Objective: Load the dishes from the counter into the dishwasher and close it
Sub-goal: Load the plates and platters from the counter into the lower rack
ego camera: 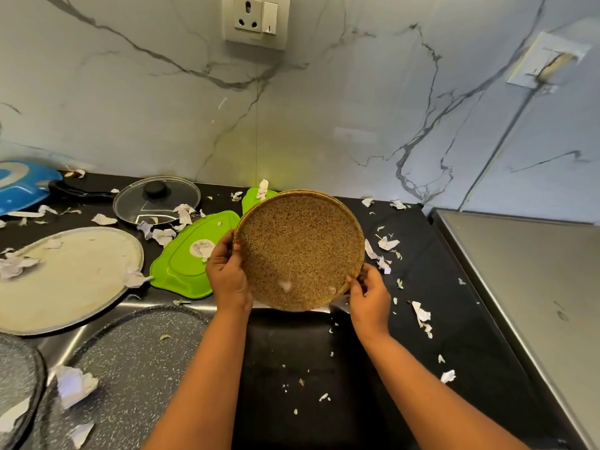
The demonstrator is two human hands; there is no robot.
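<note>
A round brown speckled plate (pixel 300 248) is held tilted above the black counter (pixel 292 368), its face toward me with small paper scraps stuck near its lower rim. My left hand (pixel 227 274) grips its left rim, thumb over the edge. My right hand (pixel 368 293) pinches the lower right rim. Behind the plate lie two green plates (pixel 181 261), partly hidden. A glass lid (pixel 156 201) with a black knob, a large cream round tray (pixel 68 277), and two grey speckled pans (pixel 136 362) sit to the left. No dishwasher is in view.
Torn paper scraps (pixel 420 315) litter the counter. A blue pan (pixel 22 183) with a black handle lies at the far left. A steel surface (pixel 526 280) borders the counter on the right. A marble wall with a socket (pixel 256 19) stands behind.
</note>
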